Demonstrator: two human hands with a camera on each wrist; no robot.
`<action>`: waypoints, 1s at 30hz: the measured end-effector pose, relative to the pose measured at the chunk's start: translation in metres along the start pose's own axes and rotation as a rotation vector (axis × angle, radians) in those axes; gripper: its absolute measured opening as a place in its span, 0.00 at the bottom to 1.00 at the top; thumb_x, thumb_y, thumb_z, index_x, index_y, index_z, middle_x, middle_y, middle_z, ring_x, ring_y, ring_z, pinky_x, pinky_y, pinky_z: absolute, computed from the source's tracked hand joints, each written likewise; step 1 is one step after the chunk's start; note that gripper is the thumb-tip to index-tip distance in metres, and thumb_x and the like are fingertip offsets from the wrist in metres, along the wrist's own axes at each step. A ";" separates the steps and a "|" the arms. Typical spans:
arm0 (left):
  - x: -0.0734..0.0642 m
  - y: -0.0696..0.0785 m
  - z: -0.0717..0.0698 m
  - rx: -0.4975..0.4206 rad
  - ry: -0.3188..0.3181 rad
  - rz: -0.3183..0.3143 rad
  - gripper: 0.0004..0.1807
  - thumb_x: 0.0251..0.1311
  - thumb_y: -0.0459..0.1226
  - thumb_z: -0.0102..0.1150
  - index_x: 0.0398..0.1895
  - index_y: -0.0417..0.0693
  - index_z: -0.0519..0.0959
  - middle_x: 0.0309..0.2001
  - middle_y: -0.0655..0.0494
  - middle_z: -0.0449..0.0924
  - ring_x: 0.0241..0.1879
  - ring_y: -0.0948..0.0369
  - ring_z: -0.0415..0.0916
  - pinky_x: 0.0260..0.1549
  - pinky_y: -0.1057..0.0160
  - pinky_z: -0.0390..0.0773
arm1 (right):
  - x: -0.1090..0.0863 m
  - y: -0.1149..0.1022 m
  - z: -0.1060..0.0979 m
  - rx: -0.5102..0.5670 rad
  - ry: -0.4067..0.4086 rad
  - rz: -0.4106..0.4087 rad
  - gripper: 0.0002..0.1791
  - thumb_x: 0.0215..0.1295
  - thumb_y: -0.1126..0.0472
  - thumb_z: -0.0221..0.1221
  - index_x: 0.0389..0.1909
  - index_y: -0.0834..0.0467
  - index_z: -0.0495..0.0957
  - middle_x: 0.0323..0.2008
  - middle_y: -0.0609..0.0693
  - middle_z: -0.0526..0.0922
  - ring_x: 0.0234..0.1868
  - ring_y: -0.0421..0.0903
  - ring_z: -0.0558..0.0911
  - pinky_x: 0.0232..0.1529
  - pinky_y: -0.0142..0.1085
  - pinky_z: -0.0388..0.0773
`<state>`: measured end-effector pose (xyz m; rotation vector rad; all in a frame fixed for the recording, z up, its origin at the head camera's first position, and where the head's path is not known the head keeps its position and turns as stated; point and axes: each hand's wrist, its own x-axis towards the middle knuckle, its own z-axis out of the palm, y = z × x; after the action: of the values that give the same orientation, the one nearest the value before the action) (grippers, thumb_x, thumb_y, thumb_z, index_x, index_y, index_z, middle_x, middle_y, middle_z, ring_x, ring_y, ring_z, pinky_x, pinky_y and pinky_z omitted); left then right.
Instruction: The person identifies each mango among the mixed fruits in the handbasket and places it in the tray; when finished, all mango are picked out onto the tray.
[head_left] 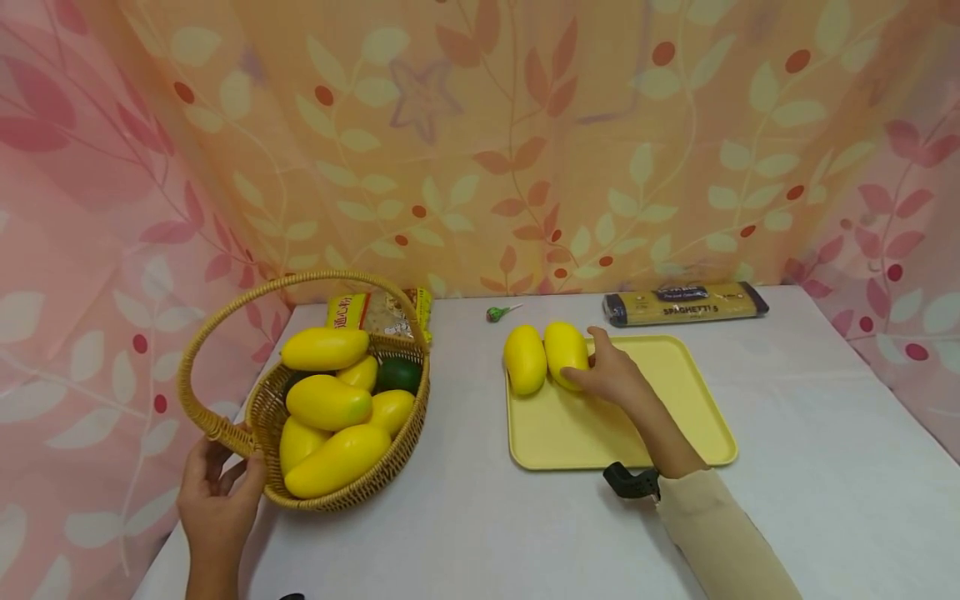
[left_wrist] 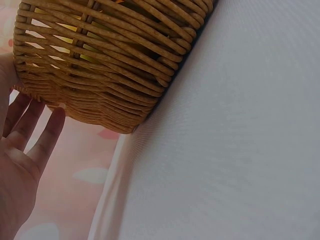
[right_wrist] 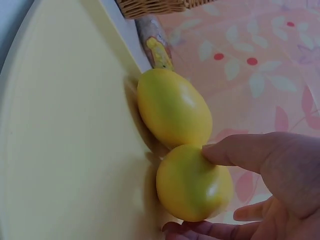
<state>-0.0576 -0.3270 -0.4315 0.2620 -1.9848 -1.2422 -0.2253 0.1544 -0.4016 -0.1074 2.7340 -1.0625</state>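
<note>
My right hand (head_left: 609,373) holds a yellow mango (head_left: 564,350) at the back left of a yellow tray (head_left: 622,457), thumb on one side and fingers on the other. A second mango (head_left: 526,360) lies close beside it, at the tray's left edge. In the right wrist view, the thumb presses on the held mango (right_wrist: 194,183) and fingertips reach its underside. At the left, my left hand (head_left: 219,492) grips the side of a wicker basket (head_left: 405,454) at the foot of its tall handle. Several yellow mangoes (head_left: 328,402) and dark green fruit (head_left: 398,375) fill the basket.
A yellow food packet (head_left: 348,312) lies behind the basket. A green-wrapped lollipop (head_left: 497,313) is at the back middle of the white table (head_left: 450,533), and a spaghetti pack (head_left: 686,304) lies behind the tray. A patterned curtain (head_left: 495,150) hangs behind.
</note>
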 end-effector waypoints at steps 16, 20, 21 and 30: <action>0.000 0.000 0.000 -0.002 -0.002 0.048 0.32 0.51 0.16 0.63 0.63 0.33 0.73 0.52 0.50 0.81 0.50 0.61 0.78 0.44 0.77 0.78 | -0.004 0.000 -0.006 -0.024 -0.055 0.023 0.50 0.62 0.38 0.64 0.75 0.61 0.54 0.52 0.67 0.78 0.44 0.58 0.78 0.45 0.47 0.78; 0.000 -0.001 0.000 -0.009 -0.002 0.051 0.32 0.51 0.15 0.63 0.63 0.32 0.72 0.52 0.50 0.81 0.50 0.61 0.78 0.44 0.77 0.78 | -0.004 0.002 -0.008 -0.024 -0.050 0.034 0.51 0.61 0.36 0.64 0.75 0.61 0.55 0.53 0.67 0.78 0.44 0.58 0.78 0.44 0.47 0.78; 0.000 -0.001 0.000 -0.010 -0.001 0.052 0.32 0.51 0.15 0.63 0.63 0.33 0.73 0.52 0.50 0.81 0.50 0.61 0.78 0.44 0.77 0.78 | -0.003 0.002 -0.008 -0.024 -0.049 0.036 0.51 0.61 0.36 0.64 0.75 0.61 0.55 0.53 0.67 0.77 0.44 0.59 0.77 0.44 0.47 0.78; 0.001 -0.001 0.000 -0.025 -0.001 0.050 0.32 0.51 0.15 0.62 0.63 0.33 0.73 0.52 0.51 0.80 0.50 0.60 0.78 0.44 0.77 0.78 | -0.001 0.002 -0.012 -0.020 -0.026 0.062 0.49 0.62 0.36 0.62 0.74 0.61 0.58 0.58 0.68 0.73 0.51 0.62 0.75 0.50 0.53 0.77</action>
<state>-0.0586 -0.3276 -0.4316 0.1986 -1.9631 -1.2350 -0.2269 0.1637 -0.3943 -0.0395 2.7069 -1.0100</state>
